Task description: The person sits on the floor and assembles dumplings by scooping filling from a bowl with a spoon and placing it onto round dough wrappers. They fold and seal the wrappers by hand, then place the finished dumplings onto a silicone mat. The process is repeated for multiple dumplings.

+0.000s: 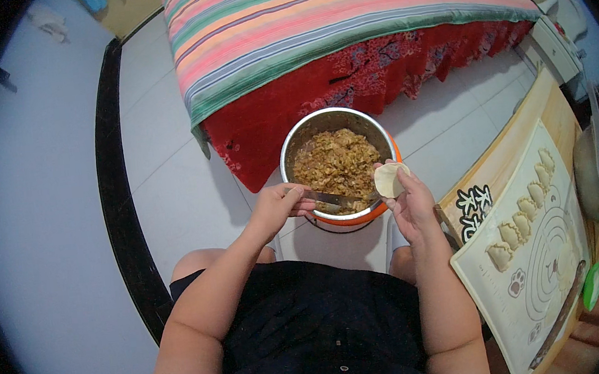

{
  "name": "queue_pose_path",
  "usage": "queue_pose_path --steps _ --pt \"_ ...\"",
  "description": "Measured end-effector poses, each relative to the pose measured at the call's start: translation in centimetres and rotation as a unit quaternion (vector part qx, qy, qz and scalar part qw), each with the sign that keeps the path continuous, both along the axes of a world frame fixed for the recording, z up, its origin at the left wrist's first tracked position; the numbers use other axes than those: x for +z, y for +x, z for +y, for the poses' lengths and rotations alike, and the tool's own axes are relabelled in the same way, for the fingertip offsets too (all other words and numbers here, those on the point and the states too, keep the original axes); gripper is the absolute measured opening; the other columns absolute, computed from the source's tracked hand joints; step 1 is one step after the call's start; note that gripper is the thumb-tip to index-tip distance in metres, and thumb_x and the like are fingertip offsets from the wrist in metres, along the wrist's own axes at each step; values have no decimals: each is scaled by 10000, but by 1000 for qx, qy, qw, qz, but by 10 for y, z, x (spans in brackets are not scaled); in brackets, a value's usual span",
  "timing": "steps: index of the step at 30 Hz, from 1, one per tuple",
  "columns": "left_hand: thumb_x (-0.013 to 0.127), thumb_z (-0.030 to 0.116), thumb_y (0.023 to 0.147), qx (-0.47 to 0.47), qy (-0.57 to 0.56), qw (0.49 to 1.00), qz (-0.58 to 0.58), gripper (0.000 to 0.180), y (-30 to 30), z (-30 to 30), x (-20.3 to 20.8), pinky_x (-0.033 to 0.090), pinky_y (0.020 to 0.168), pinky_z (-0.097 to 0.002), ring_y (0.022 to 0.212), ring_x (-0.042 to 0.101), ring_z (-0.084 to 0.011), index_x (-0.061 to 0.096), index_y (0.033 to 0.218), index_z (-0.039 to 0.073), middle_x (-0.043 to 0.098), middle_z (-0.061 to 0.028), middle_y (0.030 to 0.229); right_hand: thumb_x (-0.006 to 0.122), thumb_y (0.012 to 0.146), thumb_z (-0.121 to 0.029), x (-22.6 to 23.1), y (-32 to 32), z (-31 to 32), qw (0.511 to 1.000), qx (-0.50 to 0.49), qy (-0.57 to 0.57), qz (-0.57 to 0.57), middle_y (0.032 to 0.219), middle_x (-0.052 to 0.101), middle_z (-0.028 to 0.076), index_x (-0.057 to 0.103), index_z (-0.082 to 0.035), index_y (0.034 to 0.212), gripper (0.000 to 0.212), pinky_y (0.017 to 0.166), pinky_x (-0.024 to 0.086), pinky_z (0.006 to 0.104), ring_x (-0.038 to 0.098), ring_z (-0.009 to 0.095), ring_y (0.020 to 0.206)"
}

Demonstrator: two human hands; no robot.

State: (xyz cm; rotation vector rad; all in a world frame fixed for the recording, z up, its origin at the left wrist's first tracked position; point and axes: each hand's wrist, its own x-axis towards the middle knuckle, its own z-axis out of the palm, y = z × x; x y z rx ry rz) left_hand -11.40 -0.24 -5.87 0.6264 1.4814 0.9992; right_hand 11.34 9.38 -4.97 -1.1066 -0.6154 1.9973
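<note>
My left hand (278, 205) is closed round the end of a flat, narrow metal utensil (333, 198), like a filling spatula or knife. Its far part rests over the near side of the minced filling (336, 159), inside a round metal pot (285, 161). At the pot's right rim, my right hand (411, 204) holds a round, pale dumpling wrapper (389, 180), with the thumb on top and fingers beneath it. No filling shows on the wrapper. The pot sits in front of my knees, with something orange (370, 215) round or under it.
To my right, a wooden board (499, 152) carries a white printed mat (483, 292). A row of several folded dumplings (522, 226) lies there, near a dark rolling pin (559, 315) and a green-edged item (594, 285). Ahead stands a bed with a striped cover (340, 5); a wall (45, 209) is left.
</note>
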Motion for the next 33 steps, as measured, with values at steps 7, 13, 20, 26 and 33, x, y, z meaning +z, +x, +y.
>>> queue_pose_path --steps 7,13,20,26,33 --pt "470 174 915 71 -70 989 -105 345 5 6 -17 545 707 -240 855 642 -190 480 1136 -90 624 -177 950 372 953 -222 -3 7 4 1000 -25 10 -4 1144 558 157 446 -13 1171 312 693 498 261 579 209 967" --pt "450 140 916 89 -69 980 -162 337 5 7 -25 553 695 -227 865 640 -206 444 1155 -97 603 -202 968 370 954 -234 -9 12 7 998 -63 8 -1 1103 568 159 465 -11 1151 313 721 508 279 586 213 936" --pt "438 135 919 92 -65 976 -185 344 3 9 -29 552 703 -230 885 636 -212 422 1177 -92 600 -208 985 363 953 -229 -14 16 10 993 -115 3 1 1091 567 169 473 -7 1150 317 779 505 311 586 232 953" --pt "439 178 931 93 -32 986 -137 353 2 12 -11 540 729 -242 902 632 -193 447 1188 -64 612 -190 1001 339 961 -234 -11 13 10 993 -116 -4 7 1119 550 178 467 3 1151 330 827 500 339 575 256 986" --pt "434 187 940 92 63 987 -118 333 -7 13 25 523 739 -252 887 627 -174 480 1179 -41 619 -168 999 293 975 -263 -12 9 7 993 -94 -60 43 1145 527 189 411 17 1188 371 850 496 374 557 286 1006"
